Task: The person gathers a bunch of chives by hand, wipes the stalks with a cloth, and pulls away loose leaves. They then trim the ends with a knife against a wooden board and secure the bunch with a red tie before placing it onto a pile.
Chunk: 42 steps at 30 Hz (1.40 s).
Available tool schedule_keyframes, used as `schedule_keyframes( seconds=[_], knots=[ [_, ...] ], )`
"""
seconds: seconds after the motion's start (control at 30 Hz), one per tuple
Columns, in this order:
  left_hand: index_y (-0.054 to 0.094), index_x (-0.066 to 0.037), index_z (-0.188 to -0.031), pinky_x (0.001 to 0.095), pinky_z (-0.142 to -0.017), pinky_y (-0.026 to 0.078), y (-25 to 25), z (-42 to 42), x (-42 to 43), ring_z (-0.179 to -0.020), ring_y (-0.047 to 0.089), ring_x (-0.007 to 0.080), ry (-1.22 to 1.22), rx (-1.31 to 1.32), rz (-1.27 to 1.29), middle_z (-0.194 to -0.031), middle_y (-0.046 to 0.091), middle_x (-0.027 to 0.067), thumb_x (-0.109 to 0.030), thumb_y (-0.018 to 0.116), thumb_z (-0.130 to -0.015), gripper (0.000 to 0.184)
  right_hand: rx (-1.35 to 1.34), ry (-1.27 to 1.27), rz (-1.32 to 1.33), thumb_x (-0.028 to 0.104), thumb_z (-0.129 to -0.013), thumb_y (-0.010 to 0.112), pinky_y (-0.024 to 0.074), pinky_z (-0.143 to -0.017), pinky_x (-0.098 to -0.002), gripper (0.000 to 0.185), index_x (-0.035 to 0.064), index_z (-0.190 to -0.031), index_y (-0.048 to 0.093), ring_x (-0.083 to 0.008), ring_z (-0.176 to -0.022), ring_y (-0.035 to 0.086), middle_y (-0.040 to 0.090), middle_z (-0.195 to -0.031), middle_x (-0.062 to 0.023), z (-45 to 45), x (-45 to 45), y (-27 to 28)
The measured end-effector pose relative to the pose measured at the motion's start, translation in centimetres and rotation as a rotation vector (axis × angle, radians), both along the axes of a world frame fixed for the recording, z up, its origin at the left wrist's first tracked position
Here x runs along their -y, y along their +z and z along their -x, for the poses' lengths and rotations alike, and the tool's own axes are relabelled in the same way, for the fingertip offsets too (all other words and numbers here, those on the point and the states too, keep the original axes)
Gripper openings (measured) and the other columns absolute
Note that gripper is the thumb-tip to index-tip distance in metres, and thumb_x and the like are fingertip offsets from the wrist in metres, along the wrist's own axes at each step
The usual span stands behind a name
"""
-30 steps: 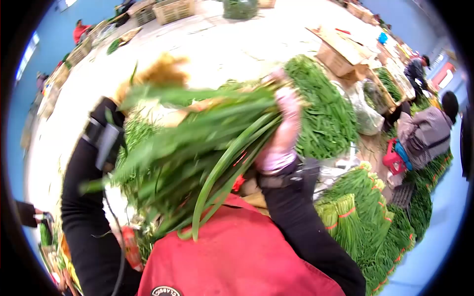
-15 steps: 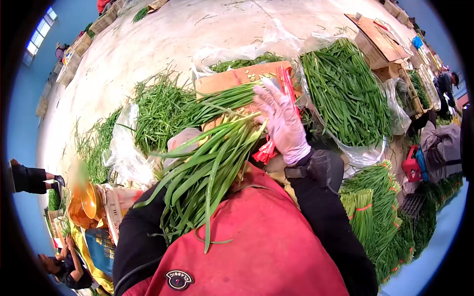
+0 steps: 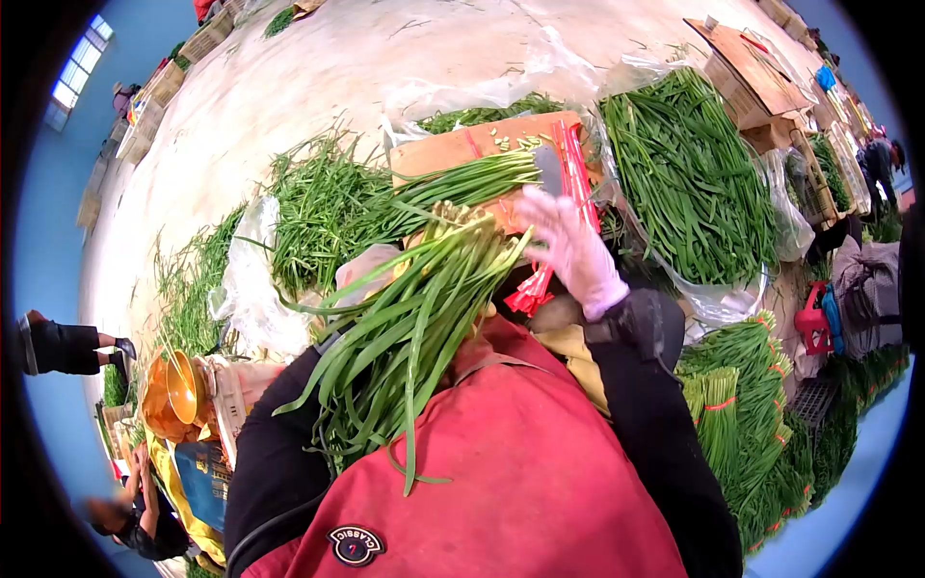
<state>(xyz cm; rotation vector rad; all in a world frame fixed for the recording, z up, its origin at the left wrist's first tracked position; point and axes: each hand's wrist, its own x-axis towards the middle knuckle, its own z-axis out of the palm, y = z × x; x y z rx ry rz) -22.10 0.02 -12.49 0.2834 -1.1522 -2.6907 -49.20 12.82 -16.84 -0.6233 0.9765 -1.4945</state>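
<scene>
My right hand (image 3: 570, 249), in a thin pale glove, is open beside the cut ends of a loose bunch of garlic chives (image 3: 414, 308). Its fingers are apart and a little blurred. The bunch is held up in front of my apron, its leaves drooping over my left sleeve (image 3: 279, 433); my left hand is hidden beneath it. Behind, a second bunch of chives (image 3: 472, 183) lies on a brown board (image 3: 434, 159). A knife blade (image 3: 548, 171) and red tie strips (image 3: 572, 159) lie at the board's right side.
Loose chives fill a plastic-lined container (image 3: 689, 178) on the right and a heap (image 3: 323, 212) on the left. Tied bundles (image 3: 747, 424) are stacked at lower right. An orange bowl (image 3: 181, 385) stands left. Other people are at the far left and right edges.
My right hand has moved slightly right and down, uncovering the knife blade on the board. The whole view has shifted a little. The bunch of chives stays in front of me.
</scene>
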Motion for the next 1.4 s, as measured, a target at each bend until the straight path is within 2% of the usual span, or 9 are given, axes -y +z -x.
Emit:
schedule_keyframes(
  seconds=[0.13, 0.23, 0.3, 0.4, 0.73, 1.0, 1.17, 1.3, 1.4],
  knots=[
    [0.055, -0.006, -0.124, 0.0235, -0.080, 0.048, 1.0, 1.6, 0.2, -0.089, 0.055, 0.0053, -0.021, 0.015, 0.071, -0.101, 0.062, -0.0037, -0.032, 0.072, -0.088, 0.047, 0.363, 0.242, -0.051, 0.065, -0.092, 0.047, 0.0420, -0.099, -0.0453, 0.075, 0.0115, -0.144, 0.040, -0.0213, -0.124, 0.049, 0.051, -0.138, -0.0068, -4.1, -3.1, -0.7],
    [0.055, -0.008, -0.124, 0.0224, -0.081, 0.048, 0.9, 4.1, 2.0, -0.090, 0.056, 0.0048, 0.062, 0.277, 0.548, -0.101, 0.062, -0.0046, -0.024, 0.077, -0.084, 0.048, 0.398, 0.249, 0.058, 0.059, -0.094, 0.051, 0.0437, -0.098, -0.0369, 0.063, 0.0123, -0.135, 0.050, -0.0143, -0.115, 0.054, 0.058, -0.127, -0.0019, -6.5, -2.2, 2.7],
    [0.048, -0.005, -0.134, 0.0256, -0.092, 0.046, 2.2, 4.8, 1.7, -0.100, 0.055, 0.0076, 0.085, 0.317, 0.559, -0.115, 0.061, -0.0003, -0.023, 0.078, -0.082, 0.063, 0.358, 0.144, 0.108, 0.050, -0.092, 0.060, 0.0425, -0.098, -0.0286, 0.056, 0.0081, -0.130, 0.053, -0.0090, -0.109, 0.055, 0.060, -0.118, 0.0011, -7.5, -0.3, 1.2],
    [0.047, -0.005, -0.135, 0.0244, -0.087, 0.048, 2.7, 6.1, 0.4, -0.100, 0.057, 0.0065, 0.191, 0.316, 0.493, -0.115, 0.061, -0.0010, -0.017, 0.069, -0.090, 0.052, 0.272, 0.000, 0.062, 0.037, -0.088, 0.072, 0.0408, -0.098, -0.0248, 0.049, 0.0065, -0.123, 0.058, -0.0062, -0.104, 0.054, 0.061, -0.111, 0.0046, -8.1, 0.7, 1.0],
    [0.050, -0.006, -0.133, 0.0263, -0.085, 0.050, 1.0, 7.4, -1.9, -0.098, 0.059, 0.0096, 0.197, 0.275, 0.394, -0.115, 0.062, 0.0015, -0.030, 0.057, -0.097, 0.044, 0.408, 0.058, 0.092, 0.007, -0.084, 0.072, 0.0510, -0.086, -0.0289, 0.037, 0.0053, -0.118, 0.059, -0.0125, -0.093, 0.063, 0.064, -0.103, -0.0006, -9.1, -0.1, 0.6],
    [0.029, 0.000, -0.147, 0.0269, -0.103, 0.037, -0.8, 8.1, -1.2, -0.120, 0.047, 0.0125, 0.203, 0.233, 0.578, -0.135, 0.049, 0.0062, -0.039, 0.061, -0.094, 0.073, 0.616, -0.289, 0.009, 0.014, -0.082, 0.072, 0.0585, -0.073, -0.0359, 0.029, 0.0029, -0.108, 0.064, -0.0209, -0.080, 0.068, 0.069, -0.095, -0.0074, -8.4, 0.9, -1.0],
    [0.027, -0.002, -0.150, 0.0310, -0.111, 0.031, 3.4, 4.6, -3.4, -0.129, 0.041, 0.0143, -0.127, 0.121, 0.411, -0.144, 0.044, 0.0062, -0.037, 0.064, -0.093, 0.076, 0.556, -0.472, 0.215, 0.022, -0.089, 0.062, 0.0526, -0.089, -0.0428, 0.024, 0.0073, -0.108, 0.060, -0.0249, -0.095, 0.063, 0.065, -0.104, -0.0086, -3.1, 1.0, -0.4],
    [0.041, -0.009, -0.144, 0.0291, -0.099, 0.041, 0.9, 4.2, -4.6, -0.117, 0.047, 0.0105, -0.201, 0.412, 0.447, -0.130, 0.053, 0.0021, -0.030, 0.071, -0.089, 0.067, 0.533, -0.620, 0.272, 0.025, -0.090, 0.056, 0.0515, -0.092, -0.0450, 0.036, 0.0010, -0.117, 0.059, -0.0293, -0.099, 0.063, 0.065, -0.111, -0.0143, -1.1, 1.2, 0.6],
    [0.051, -0.008, -0.135, 0.0278, -0.088, 0.046, 2.2, 5.2, -7.2, -0.101, 0.055, 0.0104, -0.083, 0.253, 0.409, -0.115, 0.062, 0.0010, -0.021, 0.076, -0.085, 0.058, 0.574, -0.631, 0.296, 0.027, -0.090, 0.053, 0.0518, -0.091, -0.0454, 0.038, 0.0008, -0.116, 0.059, -0.0303, -0.097, 0.064, 0.066, -0.108, -0.0149, -1.0, 1.3, 1.2]
  ],
)
